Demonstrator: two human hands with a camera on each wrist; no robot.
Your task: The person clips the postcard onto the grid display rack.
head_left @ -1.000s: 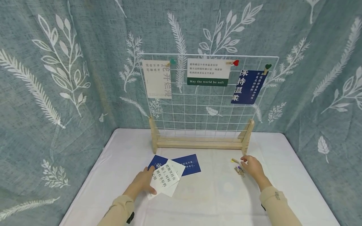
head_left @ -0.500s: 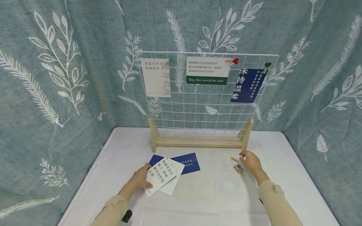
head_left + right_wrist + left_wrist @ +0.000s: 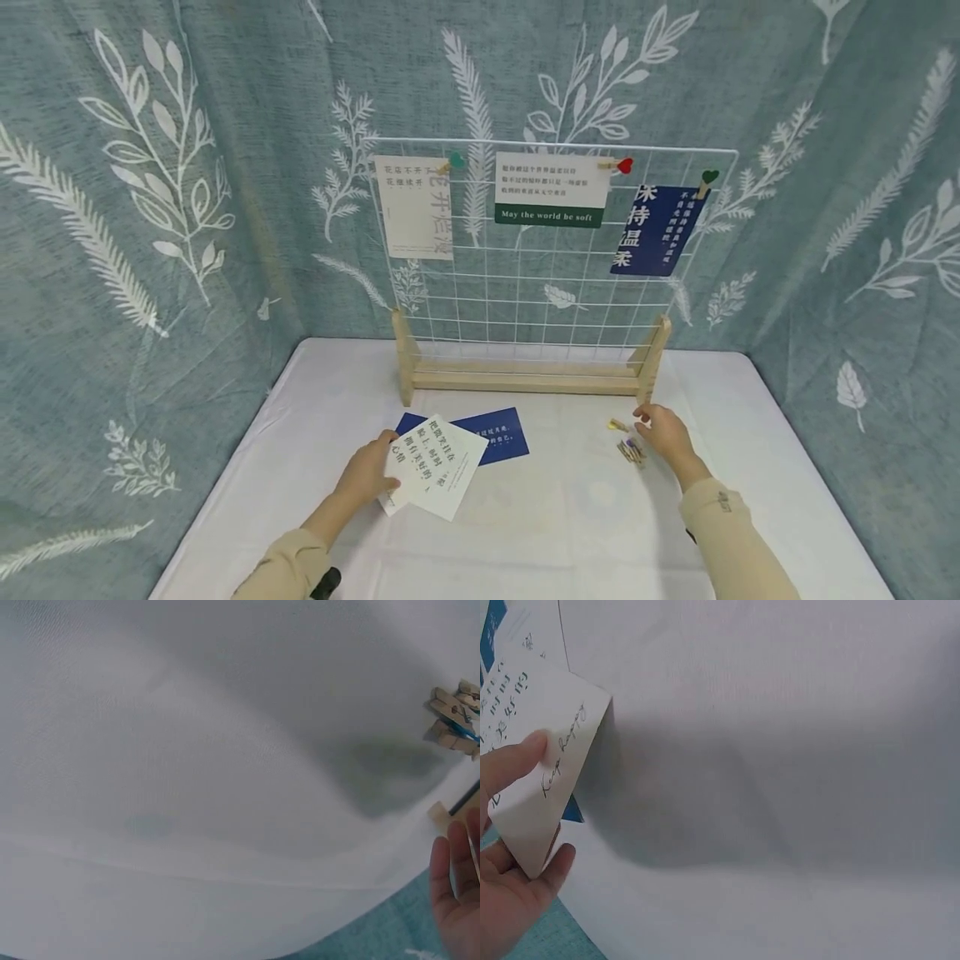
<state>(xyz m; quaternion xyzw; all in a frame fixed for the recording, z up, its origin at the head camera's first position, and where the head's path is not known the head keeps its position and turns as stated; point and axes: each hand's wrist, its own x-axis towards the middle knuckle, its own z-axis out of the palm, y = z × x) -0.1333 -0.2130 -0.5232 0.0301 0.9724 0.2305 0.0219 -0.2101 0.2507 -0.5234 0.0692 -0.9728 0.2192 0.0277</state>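
My left hand [image 3: 365, 475] pinches a white card [image 3: 414, 467] printed with dark characters. In the left wrist view, the thumb of the left hand [image 3: 514, 900] lies on top of this card [image 3: 577, 712] and the fingers are at its underside. Another white card [image 3: 450, 497] and blue cards [image 3: 504, 437] overlap around it on the table. My right hand [image 3: 667, 433] hovers at several wooden clips [image 3: 632, 452] and a yellow-ended clip [image 3: 617, 425], its fingers loosely bent. The right wrist view has the right hand [image 3: 459, 896] below the clips [image 3: 450, 709], with nothing visible in it.
A white wire grid [image 3: 555, 321] on a wooden stand [image 3: 525, 383] stands at the table's back. Clips hold a cream card [image 3: 412, 217], a white-and-green card [image 3: 551, 187] and a blue card [image 3: 660, 233] on it. Patterned curtains [image 3: 247, 167] surround the white table [image 3: 540, 533].
My left hand has shifted a little left, drawing the pinched white card with it and turning it against the other cards. My right hand has moved slightly away from me beside the clips.
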